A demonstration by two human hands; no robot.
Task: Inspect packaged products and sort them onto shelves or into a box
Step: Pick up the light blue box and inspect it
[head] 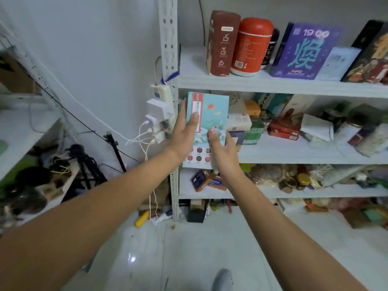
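- Head view: both arms reach forward, and the left hand [184,135] and right hand [222,152] hold a teal box [210,114] upright between them.
- The left thumb lies flat on the box's front near its left edge, and fingertips show past that edge behind it, so the hand pinches the box.
- The right thumb presses the lower front. Its other fingers go behind the box and are hidden, so I cannot tell how they lie.
- The teal box is in front of the left end of the middle shelf [294,152] of a white rack, just beside the upright post [168,38].
- On the top shelf [231,81] stand a brown carton [222,43], a red canister [252,47] and a purple box [304,51].
- A power strip [161,97] with white chargers hangs on the post, left of the hands.
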